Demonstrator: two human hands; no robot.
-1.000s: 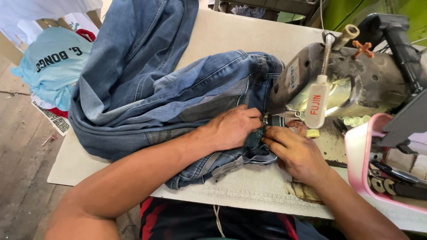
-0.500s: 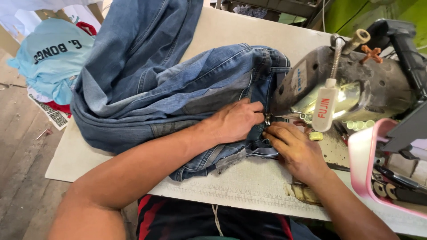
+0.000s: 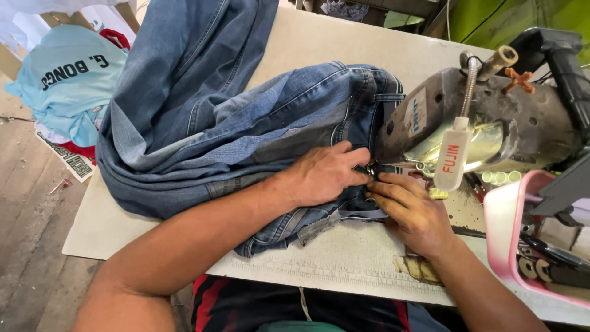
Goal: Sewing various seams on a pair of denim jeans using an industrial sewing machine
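Both hands are down at the needle end of the sewing machine (image 3: pixel 491 123), and the blue jeans (image 3: pixel 246 123) are bunched up just to the left of it, spilling away across the tabletop (image 3: pixel 344 258). The left hand (image 3: pixel 322 175) lies flat over the denim right beside the machine head, fingers spread and pressing, not clenched. The right hand (image 3: pixel 415 209) sits just in front of the machine, fingertips pinching the edge of the cloth where it feeds under the head.

Denim like this looks heavy and thick, yet it flops; the bulk will likely drag, so the best hold seems to be close to the machine on the folded seam, one palm flattening, the other pinching the edge.

Hard to read: the needle and presser foot are hidden behind the fingers, so I can't tell which seam is under them. A white lamp head (image 3: pixel 452 160) on a flexible neck hangs in front of the machine. The pink tray (image 3: pixel 501 227) to the machine's right is cut off by the frame edge.
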